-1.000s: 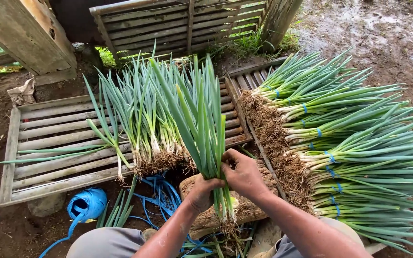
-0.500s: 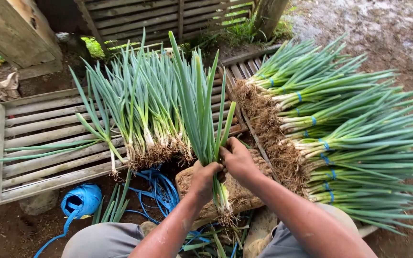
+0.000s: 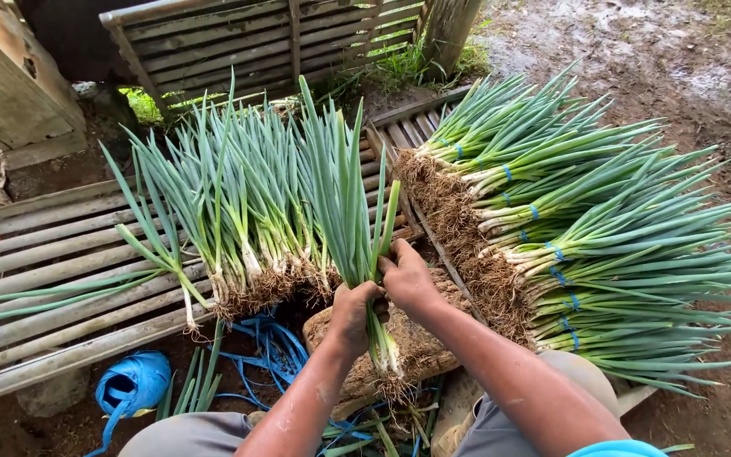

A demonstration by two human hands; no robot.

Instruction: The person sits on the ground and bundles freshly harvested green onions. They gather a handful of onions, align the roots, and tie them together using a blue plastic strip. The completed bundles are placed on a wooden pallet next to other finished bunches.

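Scallions (image 3: 344, 203), long green leaves over white stems and muddy roots, are held upright above a wooden block (image 3: 416, 343). Both the left hand (image 3: 354, 311) and right hand (image 3: 405, 278) are closed around the bunch (gripped slightly higher than before).

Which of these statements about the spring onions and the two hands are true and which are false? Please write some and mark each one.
1. Both hands grip one bunch of spring onions. True: the left hand and the right hand close around its stalks.
2. The held bunch lies flat on the slatted wooden rack. False: it stands upright, roots down.
3. The stacked bundles on the right are tied with blue bands. True.
4. The roll of blue string is in the right hand. False: it lies on the ground at lower left.
5. The loose onions on the rack are tied with red bands. False: no bands show.
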